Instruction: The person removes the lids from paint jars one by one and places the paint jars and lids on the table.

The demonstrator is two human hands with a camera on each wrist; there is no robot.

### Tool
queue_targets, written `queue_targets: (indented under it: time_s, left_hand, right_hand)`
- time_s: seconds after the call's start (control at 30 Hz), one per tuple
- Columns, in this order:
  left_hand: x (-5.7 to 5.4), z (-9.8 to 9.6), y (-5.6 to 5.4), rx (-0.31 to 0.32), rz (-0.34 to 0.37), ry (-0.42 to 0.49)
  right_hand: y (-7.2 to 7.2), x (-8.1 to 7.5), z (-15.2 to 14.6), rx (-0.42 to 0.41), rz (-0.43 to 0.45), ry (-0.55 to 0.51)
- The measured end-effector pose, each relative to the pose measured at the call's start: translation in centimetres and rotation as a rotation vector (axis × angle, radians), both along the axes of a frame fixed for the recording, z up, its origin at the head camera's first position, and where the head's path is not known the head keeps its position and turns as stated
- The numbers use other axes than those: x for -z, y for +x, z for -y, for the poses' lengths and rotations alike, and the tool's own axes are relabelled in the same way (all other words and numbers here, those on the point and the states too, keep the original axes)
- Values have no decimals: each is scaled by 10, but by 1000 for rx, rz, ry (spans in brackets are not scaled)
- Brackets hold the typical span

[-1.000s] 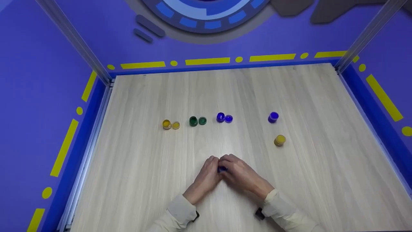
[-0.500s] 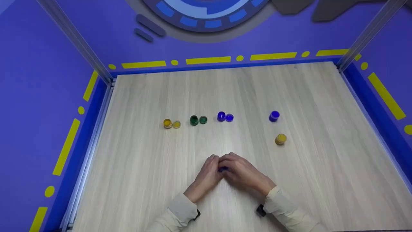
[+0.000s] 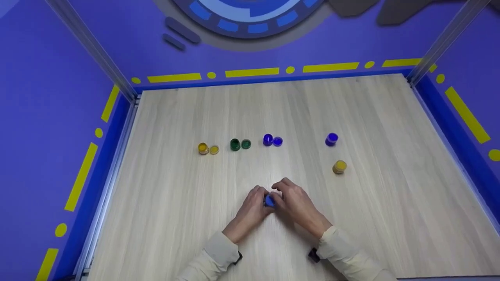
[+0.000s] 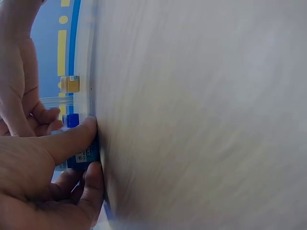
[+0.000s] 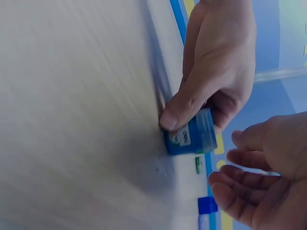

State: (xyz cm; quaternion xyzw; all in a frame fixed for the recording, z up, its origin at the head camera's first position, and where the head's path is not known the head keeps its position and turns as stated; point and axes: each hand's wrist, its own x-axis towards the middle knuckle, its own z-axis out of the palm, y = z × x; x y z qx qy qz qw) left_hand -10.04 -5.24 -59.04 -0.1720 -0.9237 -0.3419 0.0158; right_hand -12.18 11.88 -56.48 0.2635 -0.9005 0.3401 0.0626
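A small blue paint jar (image 3: 269,201) with its lid on stands at the front middle of the table. My left hand (image 3: 250,208) grips its body between thumb and fingers; the right wrist view shows the white label on the jar (image 5: 184,139) and the clear-sided lid (image 5: 206,129). Beside the lid, my right hand (image 3: 300,207) is held with fingers loosely bent and spread. A gap shows between those fingertips and the lid in the right wrist view. From the left wrist view, the left thumb (image 4: 72,141) lies across the jar.
Farther back stand uncapped yellow (image 3: 203,148), green (image 3: 234,144) and violet-blue (image 3: 267,140) paint jars, each with its lid beside it. To the right are a capped violet-blue jar (image 3: 331,139) and a capped yellow jar (image 3: 339,167). Blue walls (image 3: 250,58) border the wooden table (image 3: 175,226).
My right hand has come off the top of the blue jar, its fingers lifting away and opening, so the lid now shows. The left hand keeps its hold in place.
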Motion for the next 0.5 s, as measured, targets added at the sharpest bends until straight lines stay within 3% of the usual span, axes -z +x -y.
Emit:
queue_targets:
  time_s: [0.2,0.5]
  left_hand:
    - [2,0,0,-8,-19,-7]
    - [2,3,0,26,-37,-1]
  right_hand:
    - [8,1,7,-40,-69,94]
    - [11,3,11,-90,-133,154]
